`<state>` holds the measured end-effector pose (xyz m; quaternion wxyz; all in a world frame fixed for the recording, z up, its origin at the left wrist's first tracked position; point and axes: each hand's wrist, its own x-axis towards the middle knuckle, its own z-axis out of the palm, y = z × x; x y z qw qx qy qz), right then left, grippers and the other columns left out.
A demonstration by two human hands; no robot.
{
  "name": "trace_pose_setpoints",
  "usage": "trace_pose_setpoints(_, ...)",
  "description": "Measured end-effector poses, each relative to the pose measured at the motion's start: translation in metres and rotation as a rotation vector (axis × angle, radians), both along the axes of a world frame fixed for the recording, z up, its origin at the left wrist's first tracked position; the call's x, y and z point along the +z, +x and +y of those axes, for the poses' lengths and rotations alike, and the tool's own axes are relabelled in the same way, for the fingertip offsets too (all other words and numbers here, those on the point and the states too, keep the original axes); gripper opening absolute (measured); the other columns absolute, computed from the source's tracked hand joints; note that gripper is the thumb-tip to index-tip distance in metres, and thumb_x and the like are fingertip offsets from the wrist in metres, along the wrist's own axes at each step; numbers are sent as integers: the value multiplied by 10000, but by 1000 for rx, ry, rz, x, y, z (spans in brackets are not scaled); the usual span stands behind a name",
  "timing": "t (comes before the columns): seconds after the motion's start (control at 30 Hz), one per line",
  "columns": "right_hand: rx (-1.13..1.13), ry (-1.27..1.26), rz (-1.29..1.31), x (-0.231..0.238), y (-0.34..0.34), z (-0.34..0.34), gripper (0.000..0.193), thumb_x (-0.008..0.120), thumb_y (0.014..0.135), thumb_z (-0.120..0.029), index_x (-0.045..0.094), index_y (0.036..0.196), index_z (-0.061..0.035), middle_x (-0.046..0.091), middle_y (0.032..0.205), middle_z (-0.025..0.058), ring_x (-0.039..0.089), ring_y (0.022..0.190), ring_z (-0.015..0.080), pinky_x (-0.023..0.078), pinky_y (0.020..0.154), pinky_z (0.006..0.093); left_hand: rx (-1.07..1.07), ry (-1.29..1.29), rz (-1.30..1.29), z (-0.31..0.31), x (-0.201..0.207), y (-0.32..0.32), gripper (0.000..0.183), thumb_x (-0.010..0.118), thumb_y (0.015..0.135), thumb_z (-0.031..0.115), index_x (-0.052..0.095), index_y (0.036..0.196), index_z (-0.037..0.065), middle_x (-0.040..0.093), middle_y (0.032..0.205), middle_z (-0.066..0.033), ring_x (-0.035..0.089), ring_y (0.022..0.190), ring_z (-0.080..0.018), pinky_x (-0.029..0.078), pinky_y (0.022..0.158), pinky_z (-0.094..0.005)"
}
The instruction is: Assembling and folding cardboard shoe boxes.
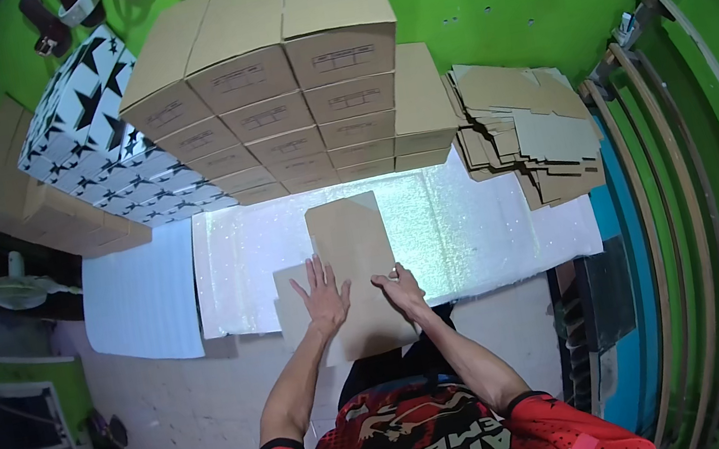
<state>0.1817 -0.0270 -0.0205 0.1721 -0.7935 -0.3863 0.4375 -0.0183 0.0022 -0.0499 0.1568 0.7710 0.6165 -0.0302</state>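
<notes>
Closest to me, at six o'clock on the surface (240,278), a brown cardboard piece (349,236) lies flat, not yet box-shaped; the left hand (327,304) has its grip released, fingers spread on it, while the right hand (402,291) rests at its three o'clock edge, whether pinching I can't tell. Farther off, flat cardboard sheets (544,132) wait unformed toward two o'clock. Beyond, formed brown boxes (340,52) stand stacked around twelve, seemingly the finished share.
</notes>
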Motion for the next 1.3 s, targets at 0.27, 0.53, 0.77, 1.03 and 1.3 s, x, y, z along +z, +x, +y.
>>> trace_pose_setpoints(0.27, -66, 23, 612, -12, -13, -21, 545, 738, 924, -325, 690, 1388, -42, 712, 1311, 134, 621, 1262, 248, 457, 1085, 332, -54, -103, -235, -15, 22, -17, 780, 562, 1013, 558, 360, 1662, 176, 161, 1765, -167, 75, 1644, -357, -45, 1196, -788)
trace_pose_setpoints(0.53, 616, 79, 8, -7, -19, -7, 810, 665, 826, -209, 477, 1602, -344, 410, 1662, 198, 399, 1531, 388, 320, 1197, 614, 9, 139, -343, -27, -5, -16, 706, 546, 1053, 522, 355, 1663, 224, 311, 1725, -125, 239, 1601, -374, 100, 1223, -747)
trace_pose_setpoints(0.77, 717, 696, -552, 15, -19, -2, 637, 631, 959, -215, 494, 1581, -232, 298, 1719, 142, 266, 1570, 431, 163, 1232, 706, -42, 233, -259, -31, 6, -23, 567, 518, 1085, 447, 425, 1628, 312, 371, 1699, -102, 297, 1580, -368, 132, 1222, -735)
trace_pose_setpoints(1.03, 1124, 849, -693, 33, -18, 55, 594, 624, 1002, -292, 490, 1580, -300, 281, 1743, 43, 204, 1622, 333, 82, 1287, 665, -113, 295, -296, -46, 30, -40, 528, 544, 1078, 426, 495, 1592, 312, 371, 1699, -109, 306, 1577, -355, 107, 1220, -737)
trace_pose_setpoints(1.3, 1142, 886, -668, 56, -27, 51, 535, 602, 1029, -320, 521, 1555, -274, 331, 1723, 44, 211, 1620, 340, 75, 1272, 691, 87, 186, -318, -68, 67, -48, 899, 699, 919, 504, 313, 1681, 223, 201, 1756, -171, 164, 1626, -377, 43, 1219, -758)
